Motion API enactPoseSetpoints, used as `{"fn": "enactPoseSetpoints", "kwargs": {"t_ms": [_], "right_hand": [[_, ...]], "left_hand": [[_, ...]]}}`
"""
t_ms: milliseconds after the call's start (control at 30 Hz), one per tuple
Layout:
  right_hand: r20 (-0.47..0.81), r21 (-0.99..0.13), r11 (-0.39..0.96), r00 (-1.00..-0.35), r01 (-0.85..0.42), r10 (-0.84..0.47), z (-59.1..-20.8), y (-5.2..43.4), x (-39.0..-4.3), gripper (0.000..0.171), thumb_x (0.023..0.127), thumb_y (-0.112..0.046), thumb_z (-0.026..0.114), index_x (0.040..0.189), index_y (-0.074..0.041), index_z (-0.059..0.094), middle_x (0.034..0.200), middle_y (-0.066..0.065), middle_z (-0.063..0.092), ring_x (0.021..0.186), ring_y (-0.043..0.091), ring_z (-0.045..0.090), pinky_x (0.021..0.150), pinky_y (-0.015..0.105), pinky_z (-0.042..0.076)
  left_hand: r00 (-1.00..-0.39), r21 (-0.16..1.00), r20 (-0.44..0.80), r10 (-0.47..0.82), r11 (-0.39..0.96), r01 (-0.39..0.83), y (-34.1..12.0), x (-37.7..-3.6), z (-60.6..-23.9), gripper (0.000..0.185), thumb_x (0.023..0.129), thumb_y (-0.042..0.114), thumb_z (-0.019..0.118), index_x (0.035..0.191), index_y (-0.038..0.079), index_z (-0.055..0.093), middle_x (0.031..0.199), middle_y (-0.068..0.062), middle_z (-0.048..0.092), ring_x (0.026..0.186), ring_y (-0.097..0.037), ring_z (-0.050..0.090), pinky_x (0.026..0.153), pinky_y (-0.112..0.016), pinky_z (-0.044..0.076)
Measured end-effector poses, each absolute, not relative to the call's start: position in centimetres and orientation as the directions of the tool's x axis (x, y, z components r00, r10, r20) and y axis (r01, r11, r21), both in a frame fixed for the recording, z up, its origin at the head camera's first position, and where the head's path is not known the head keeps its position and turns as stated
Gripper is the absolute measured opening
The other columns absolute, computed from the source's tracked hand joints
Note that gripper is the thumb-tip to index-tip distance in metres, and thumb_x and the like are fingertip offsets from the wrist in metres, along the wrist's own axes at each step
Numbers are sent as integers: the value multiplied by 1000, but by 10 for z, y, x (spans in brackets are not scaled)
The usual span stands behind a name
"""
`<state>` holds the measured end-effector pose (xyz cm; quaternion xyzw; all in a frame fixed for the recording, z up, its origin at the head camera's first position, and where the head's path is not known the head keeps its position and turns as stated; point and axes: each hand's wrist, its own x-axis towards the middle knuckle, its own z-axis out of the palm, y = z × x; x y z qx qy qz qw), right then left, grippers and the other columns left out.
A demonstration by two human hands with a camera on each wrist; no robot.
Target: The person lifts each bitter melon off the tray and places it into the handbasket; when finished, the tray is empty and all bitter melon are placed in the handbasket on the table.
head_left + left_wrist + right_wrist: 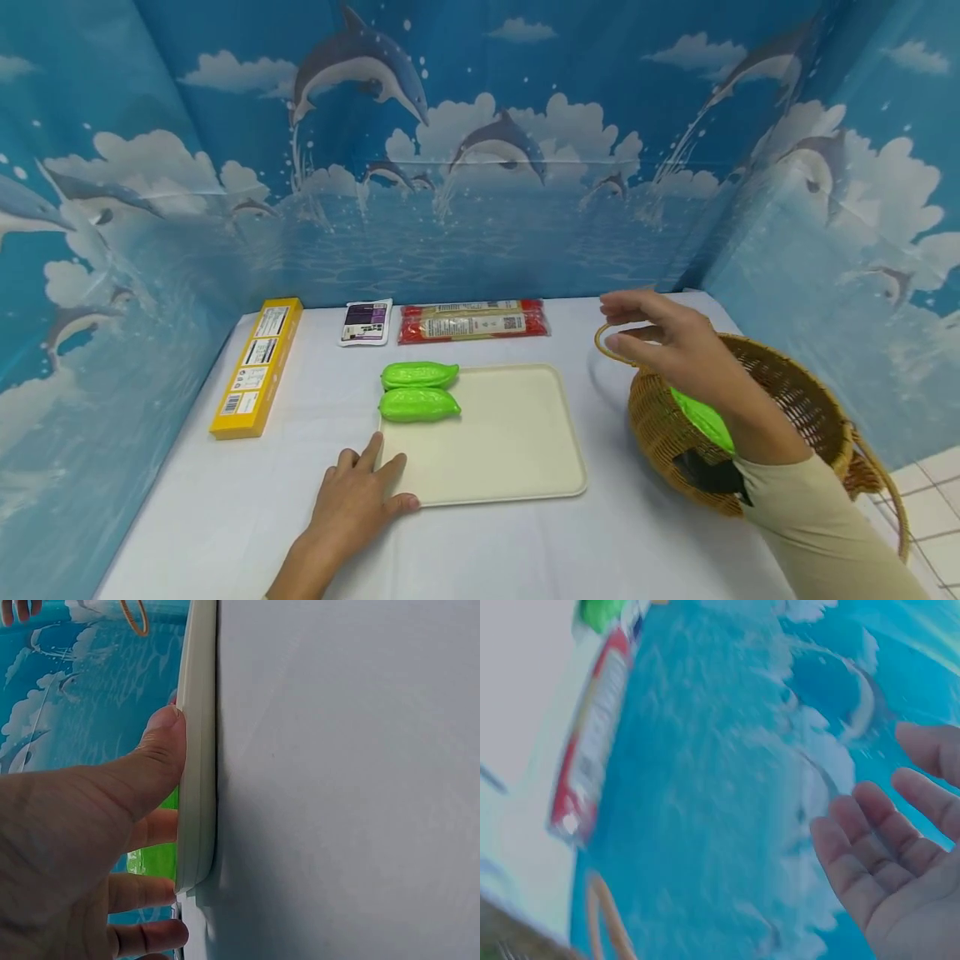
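Two bright green ridged vegetables, shaped like bitter melons (420,405), lie side by side at the left end of a cream tray (510,433). My left hand (358,500) rests at the tray's near left corner, fingers spread; in the left wrist view the thumb (161,746) touches the rim. Over the wicker basket (652,425) at the right, my right hand (675,346) is raised with nothing in it. Its fingers (855,840) are loosely bent in the right wrist view. More green (705,417) shows inside the basket, partly hidden by the forearm.
A yellow box (257,371) lies at the left of the white table. Behind the tray are a small purple-and-white packet (366,322) and a red-and-clear long package (474,322). A dolphin-print curtain (480,225) encloses the back and sides. The basket has looped handles.
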<state>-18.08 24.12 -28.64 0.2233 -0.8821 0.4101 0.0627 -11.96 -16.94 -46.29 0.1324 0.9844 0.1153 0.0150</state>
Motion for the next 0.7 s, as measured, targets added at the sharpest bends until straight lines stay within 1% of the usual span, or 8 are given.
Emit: {"fn": "enactPoseSetpoints", "kwargs": {"t_ms": [100,133,233,300,400,533,633,700], "right_hand": [[299,-722,518,-882,-458,-364,-303,225,-186,47,101,-12,65,146,-12,53,138,11,59,117,10,60,93,14,48],[298,-731,503,-879,-461,-373,-308,221,-188,47,101,-12,65,147,-11,52,139,11,58,119,14,59,95,17,49],[282,-752,478,-877,-454,-389,-325,205,-194,50,100,-13,67,147,-13,51,141,10,56,123,22,58,100,30,51],[280,-762,460,-873,-455,-400,-339,192,-198,51,99,-14,69,147,-14,52,141,9,56,126,26,57,103,39,50],[287,-788,419,-872,-450,-397,-361,169,-202,49,98,-15,71,144,-14,55,140,9,58,127,28,57,105,47,49],[312,-818,357,-870,-451,-382,-387,139,-209,45,96,-13,72,140,-14,59,137,10,61,126,27,58,105,49,49],[313,-817,352,-864,-456,-394,-402,119,-213,45,96,-14,74,138,-14,60,135,8,63,126,27,59,104,49,49],[291,-812,367,-859,-454,-421,-410,107,-214,47,95,-14,75,139,-13,60,134,7,62,126,27,59,104,48,50]], "left_hand": [[-963,225,22,269,937,267,-169,-120,-463,65,81,59,74,133,20,69,154,-25,45,94,-25,44,76,-39,37],[-961,225,33,274,935,274,-168,-121,-463,65,81,59,74,132,20,69,154,-25,46,93,-25,44,75,-38,37],[-956,235,49,291,926,294,-164,-124,-464,65,82,59,74,133,19,69,153,-26,45,92,-26,44,74,-37,36],[-955,235,43,293,926,294,-162,-126,-465,66,82,60,73,134,19,69,154,-26,44,93,-26,44,74,-37,36],[-958,228,32,284,931,284,-163,-125,-466,66,82,60,73,134,19,69,154,-26,44,93,-26,44,75,-38,37],[-963,230,22,270,936,267,-167,-121,-465,65,81,58,75,133,19,69,154,-26,44,93,-26,44,75,-39,38],[-965,237,6,262,937,255,-170,-118,-464,66,82,58,75,134,19,68,155,-25,43,94,-26,44,76,-39,38],[-968,239,-6,251,940,242,-171,-116,-464,66,81,58,75,135,19,68,155,-25,43,95,-26,44,76,-40,38]]}}
